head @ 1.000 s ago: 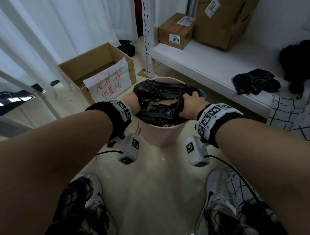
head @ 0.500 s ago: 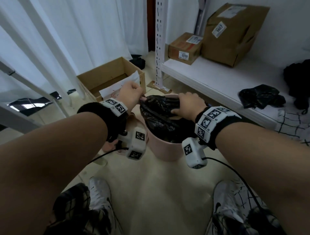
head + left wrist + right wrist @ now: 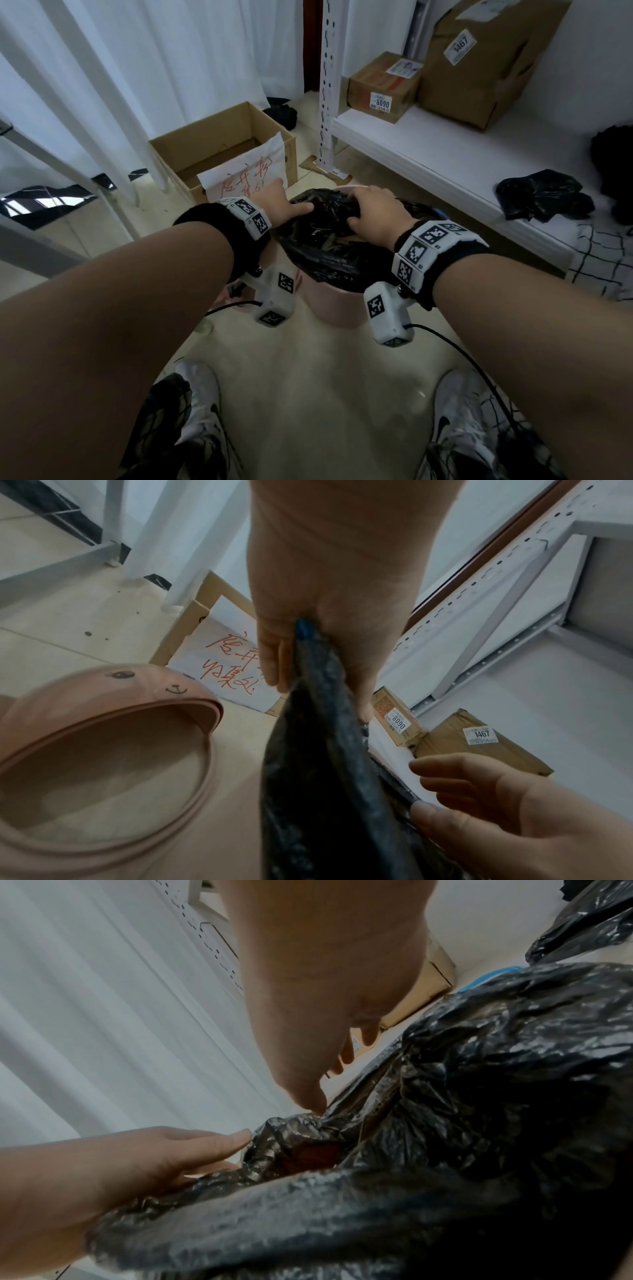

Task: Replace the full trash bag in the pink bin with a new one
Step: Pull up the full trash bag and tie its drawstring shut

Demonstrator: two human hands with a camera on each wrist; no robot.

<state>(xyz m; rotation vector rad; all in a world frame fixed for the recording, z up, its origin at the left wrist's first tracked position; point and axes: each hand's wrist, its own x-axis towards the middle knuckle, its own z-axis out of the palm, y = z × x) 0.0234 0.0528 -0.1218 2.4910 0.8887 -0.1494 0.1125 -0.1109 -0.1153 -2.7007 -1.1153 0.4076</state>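
The pink bin [image 3: 339,308] stands on the floor between my feet, lined with the full black trash bag [image 3: 325,253]. Both hands sit on the bag's top at its far side. My left hand [image 3: 287,209] pinches the bag's film [image 3: 325,777] between thumb and fingers. My right hand [image 3: 373,216] curls over the gathered rim, its thumb on the near side of the plastic [image 3: 479,1096] and its fingers behind it. The bag's mouth is still partly open, with rubbish showing inside. A crumpled black bag [image 3: 544,195] lies on the white shelf to the right.
The bin's pink lid [image 3: 103,737], with a face drawn on it, lies on the floor to the left. An open cardboard box [image 3: 222,154] with a paper sign stands behind the bin. The shelf post [image 3: 325,85] and low white shelf [image 3: 445,147] with parcels flank the right.
My hands have left the opposite sides of the bin's rim and come together at the far side, drawing the bag's edge up and inward.
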